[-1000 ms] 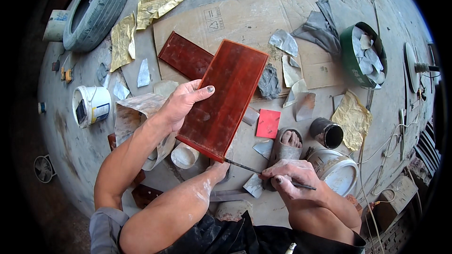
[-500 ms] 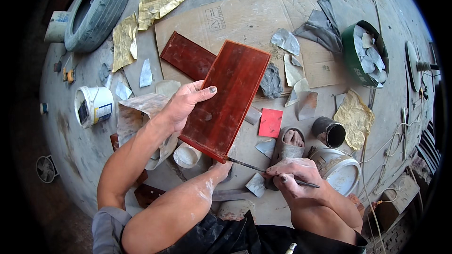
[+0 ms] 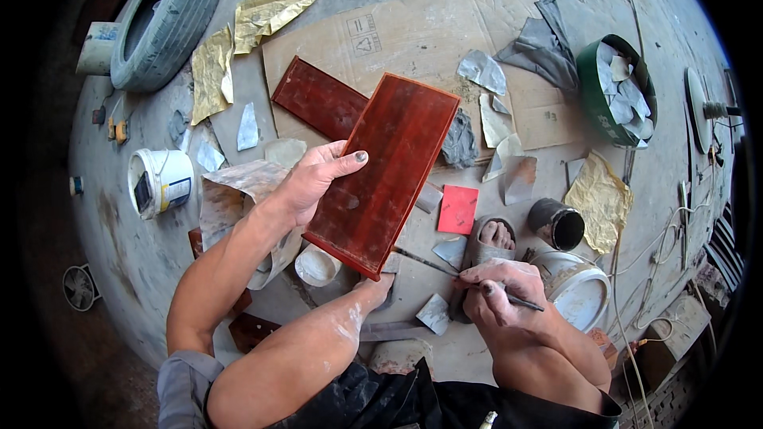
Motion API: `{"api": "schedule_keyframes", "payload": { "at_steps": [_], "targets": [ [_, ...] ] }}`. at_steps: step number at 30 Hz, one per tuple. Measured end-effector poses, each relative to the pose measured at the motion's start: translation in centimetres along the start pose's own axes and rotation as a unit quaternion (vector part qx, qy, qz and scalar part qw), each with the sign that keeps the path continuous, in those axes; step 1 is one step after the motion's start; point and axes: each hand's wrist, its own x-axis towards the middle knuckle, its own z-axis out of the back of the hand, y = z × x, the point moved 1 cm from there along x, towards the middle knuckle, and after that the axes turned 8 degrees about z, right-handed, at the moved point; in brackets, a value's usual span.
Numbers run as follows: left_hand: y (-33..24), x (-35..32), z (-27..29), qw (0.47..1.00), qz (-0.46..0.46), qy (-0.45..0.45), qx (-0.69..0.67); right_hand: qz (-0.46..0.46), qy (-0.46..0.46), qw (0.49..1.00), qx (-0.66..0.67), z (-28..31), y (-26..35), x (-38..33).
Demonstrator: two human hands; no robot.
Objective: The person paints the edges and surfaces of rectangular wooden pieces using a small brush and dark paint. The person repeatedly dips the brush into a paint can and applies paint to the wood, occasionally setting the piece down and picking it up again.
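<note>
My left hand (image 3: 322,179) grips the left side of a glossy red-brown wooden panel (image 3: 389,167) with narrow raised edges, thumb on its face and fingers behind. The panel is tilted above the floor. Closed in a pen-like pinch, my right hand (image 3: 502,290) holds a thin dark rod-like tool (image 3: 433,264). The tool points left toward the panel's lower right corner; whether its tip touches there I cannot tell. A second red-brown panel (image 3: 318,99) lies on cardboard, partly covered by the held one. Below my left wrist stands a whitish cup (image 3: 317,265).
Flattened cardboard (image 3: 429,32) covers the floor ahead, with sandpaper scraps (image 3: 481,70) and a grey cloth (image 3: 544,48) on it. A green tub (image 3: 594,95), dark can (image 3: 555,224) and white bucket (image 3: 579,298) stand right. A white pail (image 3: 163,179) and tyre (image 3: 179,24) are left.
The held panel has shifted slightly down and right with my left hand. My right hand has moved a little right and up, and the tool's tip is higher beside the panel's corner.
</note>
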Motion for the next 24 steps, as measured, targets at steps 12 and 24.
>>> {"api": "schedule_keyframes", "payload": {
  "at_steps": [12, 24],
  "targets": [
    [-0.06, -0.25, -0.38, 1.000, -0.001, 0.003, -0.007, 0.022, 0.029, 0.999, 0.004, 0.01, 0.01, 0.28],
    [-0.10, 0.02, -0.21, 0.999, 0.013, 0.026, -0.036, 0.016, 0.030, 0.999, 0.025, 0.12, 0.13, 0.20]
  ]
}}
